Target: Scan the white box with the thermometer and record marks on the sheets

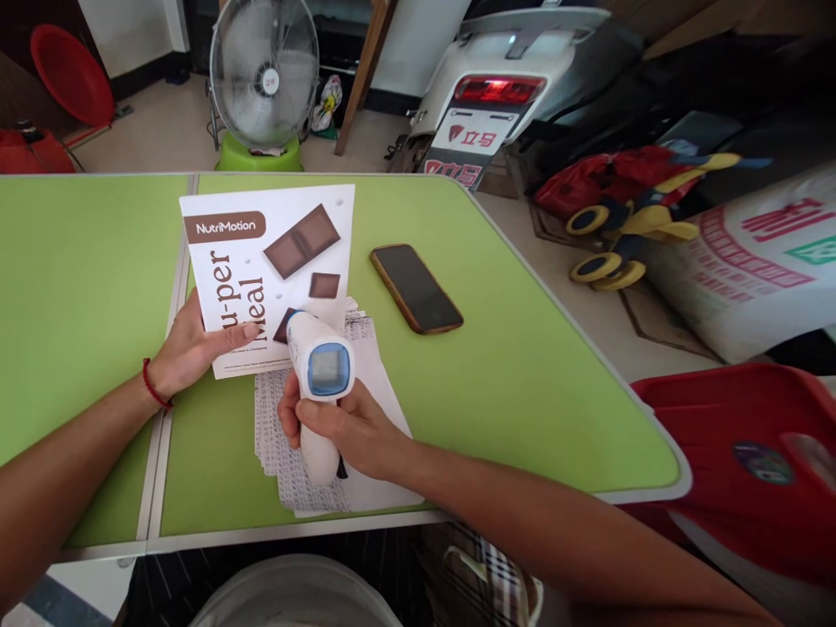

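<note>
Head view — left hand (191,347) holds package (278,283) — "NutriMotion Meal" legible.

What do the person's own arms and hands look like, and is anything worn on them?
The left arm and right arm are bare as far as they show. A thin red bracelet, like a cord, circles the left wrist; nothing visible is worn on the right one. The left hand and right hand are ungloved.
</note>
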A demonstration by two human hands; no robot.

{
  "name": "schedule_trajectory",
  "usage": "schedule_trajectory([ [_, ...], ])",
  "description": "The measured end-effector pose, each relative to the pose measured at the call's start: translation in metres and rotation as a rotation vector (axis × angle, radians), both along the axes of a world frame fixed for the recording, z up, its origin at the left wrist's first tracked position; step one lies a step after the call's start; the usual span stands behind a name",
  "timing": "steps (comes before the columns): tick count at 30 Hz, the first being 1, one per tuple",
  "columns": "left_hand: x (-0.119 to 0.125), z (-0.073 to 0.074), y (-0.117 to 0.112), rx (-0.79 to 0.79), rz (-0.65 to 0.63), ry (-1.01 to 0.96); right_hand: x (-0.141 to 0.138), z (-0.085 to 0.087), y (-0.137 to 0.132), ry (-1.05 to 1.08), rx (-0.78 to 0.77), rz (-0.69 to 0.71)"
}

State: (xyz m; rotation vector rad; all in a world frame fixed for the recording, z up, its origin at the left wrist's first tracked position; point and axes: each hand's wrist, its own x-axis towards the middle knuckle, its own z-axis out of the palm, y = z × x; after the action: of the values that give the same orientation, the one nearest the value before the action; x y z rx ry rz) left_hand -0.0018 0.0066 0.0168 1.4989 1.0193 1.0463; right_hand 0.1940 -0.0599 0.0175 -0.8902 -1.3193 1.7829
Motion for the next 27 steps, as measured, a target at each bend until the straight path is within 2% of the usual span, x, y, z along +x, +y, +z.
schedule_trajectory([
  [6,-0.001,0.001,0.000,0.002,0.016,0.016,0.000,-0.001,-0.001,0.016,-0.030,-0.012],
  [11,-0.001,0.001,0.001,0.017,0.019,0.053,0.000,-0.003,-0.001,0.013,0.005,0.002],
  [20,-0.002,-0.002,0.000,-0.009,0.050,0.000,0.002,-0.007,0.000,0.061,0.029,0.042],
  [24,-0.002,-0.004,0.000,-0.018,0.098,-0.040,0.006,-0.008,0.001,-0.012,0.063,0.017],
  [27,-0.007,-0.008,0.004,0.014,0.123,-0.037,0.013,-0.007,0.005,-0.114,0.160,-0.062],
])
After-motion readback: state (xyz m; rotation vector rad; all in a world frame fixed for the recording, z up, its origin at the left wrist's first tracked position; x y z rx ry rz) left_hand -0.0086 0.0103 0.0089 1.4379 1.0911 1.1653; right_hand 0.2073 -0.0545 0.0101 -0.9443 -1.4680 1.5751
